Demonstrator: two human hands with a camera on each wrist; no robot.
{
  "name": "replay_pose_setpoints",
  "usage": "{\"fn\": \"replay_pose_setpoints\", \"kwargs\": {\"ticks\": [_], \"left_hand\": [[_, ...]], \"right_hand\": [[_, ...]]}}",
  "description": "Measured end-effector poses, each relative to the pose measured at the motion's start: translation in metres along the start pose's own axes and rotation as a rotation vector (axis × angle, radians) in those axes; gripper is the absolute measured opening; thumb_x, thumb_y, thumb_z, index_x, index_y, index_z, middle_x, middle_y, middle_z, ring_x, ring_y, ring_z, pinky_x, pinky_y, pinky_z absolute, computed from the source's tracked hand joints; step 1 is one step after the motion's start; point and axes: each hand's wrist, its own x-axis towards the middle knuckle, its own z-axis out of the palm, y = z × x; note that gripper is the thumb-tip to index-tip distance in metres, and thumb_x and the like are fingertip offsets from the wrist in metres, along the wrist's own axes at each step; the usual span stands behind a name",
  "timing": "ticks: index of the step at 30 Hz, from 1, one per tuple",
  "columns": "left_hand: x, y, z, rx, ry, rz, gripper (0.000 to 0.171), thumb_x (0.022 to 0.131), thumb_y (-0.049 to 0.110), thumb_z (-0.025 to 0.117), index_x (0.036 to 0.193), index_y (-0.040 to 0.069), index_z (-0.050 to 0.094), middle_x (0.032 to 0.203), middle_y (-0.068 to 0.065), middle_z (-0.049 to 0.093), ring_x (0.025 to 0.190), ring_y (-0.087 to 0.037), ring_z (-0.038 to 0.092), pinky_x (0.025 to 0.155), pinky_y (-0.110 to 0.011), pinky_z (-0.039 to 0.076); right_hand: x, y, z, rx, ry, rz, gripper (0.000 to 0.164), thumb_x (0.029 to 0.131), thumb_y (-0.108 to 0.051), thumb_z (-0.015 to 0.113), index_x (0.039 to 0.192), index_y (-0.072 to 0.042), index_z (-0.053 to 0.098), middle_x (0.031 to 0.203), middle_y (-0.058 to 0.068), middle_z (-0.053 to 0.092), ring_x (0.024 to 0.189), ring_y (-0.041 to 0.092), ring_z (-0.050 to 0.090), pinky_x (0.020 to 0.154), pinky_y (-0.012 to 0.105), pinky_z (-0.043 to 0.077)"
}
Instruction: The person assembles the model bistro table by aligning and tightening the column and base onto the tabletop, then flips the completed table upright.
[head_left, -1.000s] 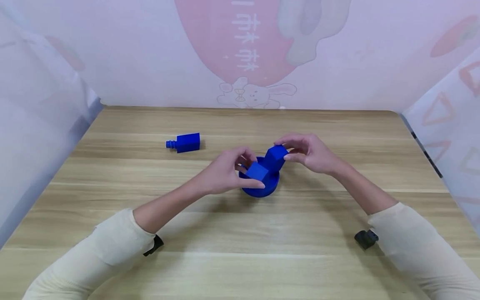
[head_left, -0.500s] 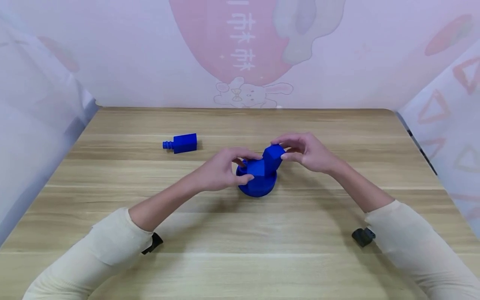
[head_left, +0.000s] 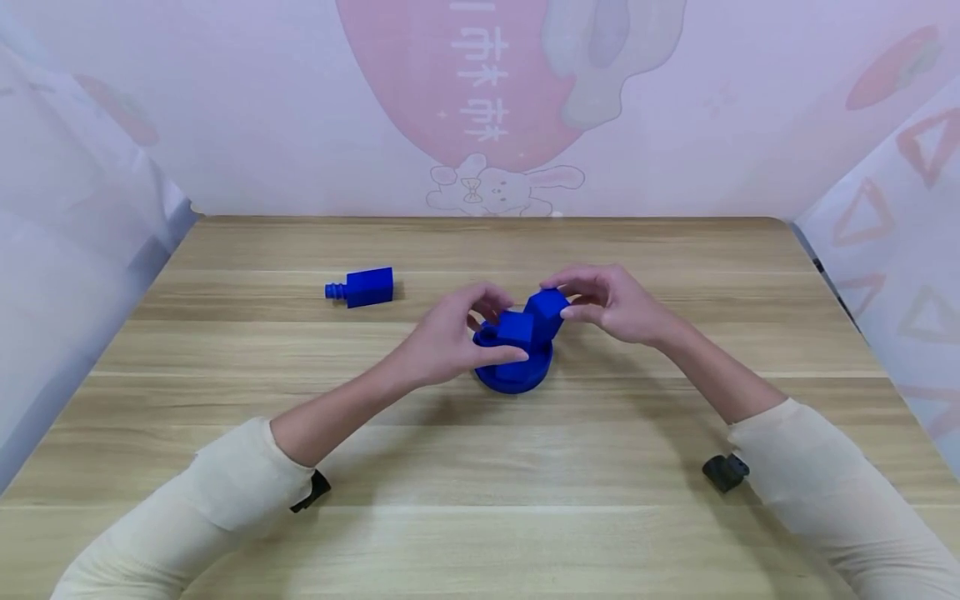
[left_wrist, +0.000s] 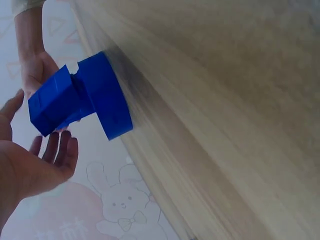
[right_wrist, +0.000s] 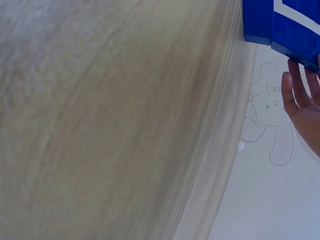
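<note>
A round blue base sits on the table with two angular blue blocks standing up from it. My left hand is spread around the left block, thumb in front and fingers behind. In the left wrist view, a gap shows between the thumb and that block. My right hand pinches the right block near its top with thumb and fingertips. A small ringed blue part shows at the base's left, partly covered by the left fingers. The lower ends of both blocks are hidden.
Another blue block with a ridged, screw-like end lies at the back left of the wooden table. A printed wall panel rises behind the table. Black wrist devices hang under both sleeves.
The left block has turned about its upright axis, and the left hand's fingers have shifted around it. The right hand keeps its hold on the right block. The view has shifted slightly.
</note>
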Motion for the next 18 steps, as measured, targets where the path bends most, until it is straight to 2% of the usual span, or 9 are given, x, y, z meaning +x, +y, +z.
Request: {"fn": "replay_pose_setpoints", "kwargs": {"ticks": [5, 11, 14, 18], "left_hand": [[0.003, 0.002, 0.008, 0.041, 0.071, -0.064, 0.056, 0.080, 0.028, 0.092, 0.121, 0.003, 0.063, 0.108, -0.008, 0.068, 0.100, -0.023, 0.064, 0.087, -0.038, 0.057], [0.005, 0.005, 0.013, 0.083, 0.088, -0.139, 0.054, 0.080, 0.036, 0.091, 0.111, 0.005, 0.060, 0.103, -0.009, 0.068, 0.095, -0.023, 0.064, 0.084, -0.037, 0.059], [0.005, 0.006, 0.013, 0.087, 0.077, -0.133, 0.052, 0.082, 0.033, 0.090, 0.114, 0.004, 0.061, 0.105, -0.010, 0.068, 0.097, -0.024, 0.064, 0.084, -0.037, 0.059], [0.005, 0.007, 0.011, 0.067, 0.044, -0.083, 0.050, 0.083, 0.023, 0.088, 0.121, 0.001, 0.065, 0.112, -0.011, 0.068, 0.102, -0.025, 0.064, 0.088, -0.038, 0.058]], "right_hand": [[0.000, 0.001, 0.000, 0.003, 0.003, 0.008, 0.036, 0.093, 0.017, 0.063, 0.129, 0.014, 0.062, 0.130, 0.029, 0.064, 0.117, 0.044, 0.066, 0.090, 0.029, 0.059], [-0.001, 0.000, 0.000, 0.000, -0.002, 0.019, 0.037, 0.094, 0.016, 0.062, 0.131, 0.013, 0.062, 0.131, 0.029, 0.064, 0.118, 0.043, 0.065, 0.091, 0.029, 0.059], [-0.001, -0.001, 0.000, -0.006, -0.004, 0.022, 0.037, 0.094, 0.016, 0.063, 0.131, 0.013, 0.062, 0.132, 0.029, 0.064, 0.118, 0.043, 0.065, 0.091, 0.029, 0.059], [0.000, -0.001, -0.001, -0.010, -0.005, 0.021, 0.037, 0.094, 0.016, 0.063, 0.131, 0.013, 0.062, 0.132, 0.028, 0.064, 0.119, 0.043, 0.065, 0.091, 0.029, 0.059]]}}
